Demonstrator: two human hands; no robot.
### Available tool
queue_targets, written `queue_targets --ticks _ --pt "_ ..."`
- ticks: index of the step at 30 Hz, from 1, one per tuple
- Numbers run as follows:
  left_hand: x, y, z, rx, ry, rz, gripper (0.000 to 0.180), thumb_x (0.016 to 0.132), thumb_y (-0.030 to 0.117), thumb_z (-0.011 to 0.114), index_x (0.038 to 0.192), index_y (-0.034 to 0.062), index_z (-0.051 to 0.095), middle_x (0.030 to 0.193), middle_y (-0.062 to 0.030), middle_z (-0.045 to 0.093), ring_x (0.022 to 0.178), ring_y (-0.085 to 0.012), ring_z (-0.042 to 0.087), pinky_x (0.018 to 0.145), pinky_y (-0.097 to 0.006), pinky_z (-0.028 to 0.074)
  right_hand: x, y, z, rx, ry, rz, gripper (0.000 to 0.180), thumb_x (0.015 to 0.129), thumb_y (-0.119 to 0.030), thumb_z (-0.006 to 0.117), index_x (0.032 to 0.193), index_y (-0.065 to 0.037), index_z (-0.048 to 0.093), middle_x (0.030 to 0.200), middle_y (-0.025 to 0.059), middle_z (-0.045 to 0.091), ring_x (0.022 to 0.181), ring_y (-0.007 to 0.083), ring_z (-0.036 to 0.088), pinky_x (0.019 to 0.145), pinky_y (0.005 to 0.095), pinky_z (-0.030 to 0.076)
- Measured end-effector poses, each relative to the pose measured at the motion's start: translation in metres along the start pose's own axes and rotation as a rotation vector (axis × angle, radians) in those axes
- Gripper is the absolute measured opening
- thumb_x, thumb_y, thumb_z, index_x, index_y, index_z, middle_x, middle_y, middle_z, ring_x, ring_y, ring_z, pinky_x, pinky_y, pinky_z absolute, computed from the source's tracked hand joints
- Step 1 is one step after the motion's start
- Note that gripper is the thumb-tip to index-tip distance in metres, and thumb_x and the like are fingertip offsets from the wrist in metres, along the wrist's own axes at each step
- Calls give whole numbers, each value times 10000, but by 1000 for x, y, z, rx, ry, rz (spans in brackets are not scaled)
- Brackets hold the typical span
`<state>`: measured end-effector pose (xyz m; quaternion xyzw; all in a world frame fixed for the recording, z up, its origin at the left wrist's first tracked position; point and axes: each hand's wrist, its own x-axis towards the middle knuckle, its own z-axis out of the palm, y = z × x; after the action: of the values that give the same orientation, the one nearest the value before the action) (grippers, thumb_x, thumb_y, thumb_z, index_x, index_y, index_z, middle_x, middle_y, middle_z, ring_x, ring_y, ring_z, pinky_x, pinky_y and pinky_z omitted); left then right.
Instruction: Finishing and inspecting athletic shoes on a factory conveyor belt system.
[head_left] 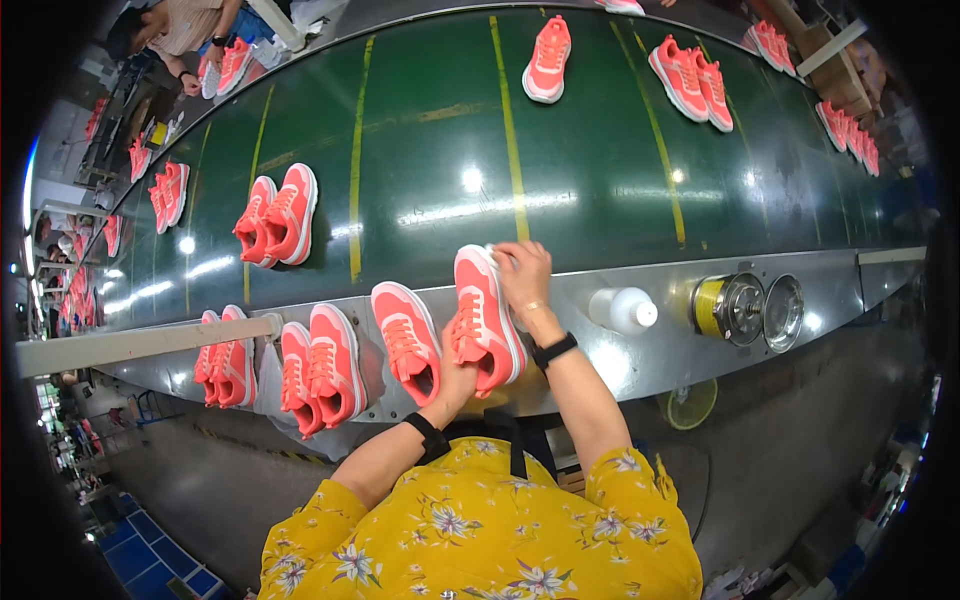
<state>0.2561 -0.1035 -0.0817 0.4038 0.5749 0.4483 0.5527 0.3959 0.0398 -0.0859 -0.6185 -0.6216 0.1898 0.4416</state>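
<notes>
Both hands are on one coral shoe point(484, 318) at the near edge of the surface point(650, 350), the steel rim in front of the green belt point(440, 160). The left hand point(455, 385) cups the heel from below, grip closed round it; the right hand point(522, 275) is closed over the toe, seemingly pressing a pale cloth there, though that part is too small to be sure. The shoe looks light: a soft knit upper with laces, a stiffer white foam sole that probably flexes only a little. Heel and sole edge look like the firm places to hold; the mesh would dent. A single shoe point(408, 340) lies just beside it, more pairs along the rim to the left. A white plastic bottle point(622, 308) lies on its side near the right hand, shiny round tins point(750, 310) beyond it.
</notes>
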Motion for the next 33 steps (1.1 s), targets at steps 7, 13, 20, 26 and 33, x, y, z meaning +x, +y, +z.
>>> queue_targets --ticks 7,13,20,26,33 --pt "-5 34 -11 -302 5 -155 636 907 -66 593 1482 68 357 1384 -82 513 1277 -196 521 1068 -338 453 -95 12 -62 4 62 284 84 858 -94 720 932 -61 742 904 99 677 879 303 617 835 408 492" --pt "-3 93 -63 -183 -48 37 691 869 -90 621 1494 63 371 1402 -84 525 1283 -189 524 1080 -339 444 -136 -34 -65 -141 -174 72 195 838 -72 734 1031 -52 717 1143 143 613 1033 342 571 900 422 478" --pt "1 137 -139 -95 13 97 638 879 -58 639 1469 13 406 1396 -93 549 1296 -182 516 1105 -334 412 -142 -90 15 36 -945 83 721 748 -142 811 1383 -16 495 1397 237 450 1284 428 432 1078 482 420" --pt "35 142 -198 -65 130 67 601 890 -44 636 1453 7 431 1393 -102 554 1298 -176 519 1104 -325 409 -100 -101 35 147 -791 -14 679 814 -46 673 1453 -39 444 1380 245 534 1268 417 532 1046 459 450" --pt "142 129 -217 297 266 155 585 815 -11 647 1384 27 515 1302 -175 620 1237 -282 587 1059 -363 443 -35 -64 46 634 -643 526 677 857 10 584 1509 -45 408 1405 109 571 1273 218 556 1052 344 451"
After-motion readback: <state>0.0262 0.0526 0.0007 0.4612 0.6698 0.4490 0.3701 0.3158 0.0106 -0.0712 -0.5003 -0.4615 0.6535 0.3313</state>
